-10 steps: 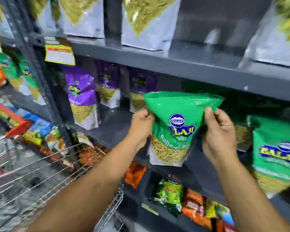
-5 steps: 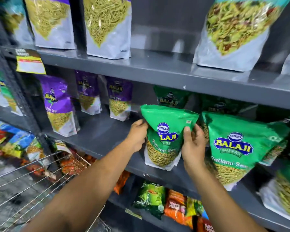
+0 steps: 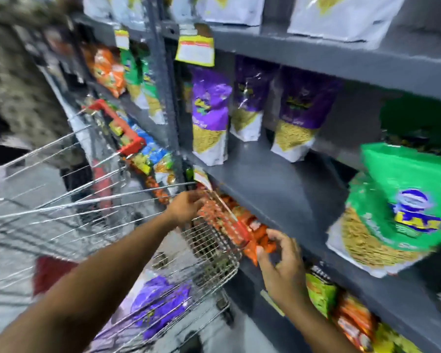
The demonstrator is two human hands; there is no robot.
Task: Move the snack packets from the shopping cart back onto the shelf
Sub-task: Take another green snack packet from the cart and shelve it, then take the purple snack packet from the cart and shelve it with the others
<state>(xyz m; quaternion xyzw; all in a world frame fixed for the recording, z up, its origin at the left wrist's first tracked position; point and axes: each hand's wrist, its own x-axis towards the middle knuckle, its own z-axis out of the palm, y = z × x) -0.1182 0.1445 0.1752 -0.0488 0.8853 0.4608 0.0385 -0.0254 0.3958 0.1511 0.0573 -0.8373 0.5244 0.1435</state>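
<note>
Snack packets: a purple packet (image 3: pixel 161 305) lies low in the shopping cart (image 3: pixel 214 253), and a green packet (image 3: pixel 395 212) stands on the shelf (image 3: pixel 273 189). My left hand (image 3: pixel 186 206) curls over the cart's top wire, holding no packet. My right hand (image 3: pixel 281 263) hangs loosely open beside the orange packets (image 3: pixel 259 238) under the shelf, empty. The view is blurred, so I judge a reach down could snag on the mesh or knock the orange packets loose.
</note>
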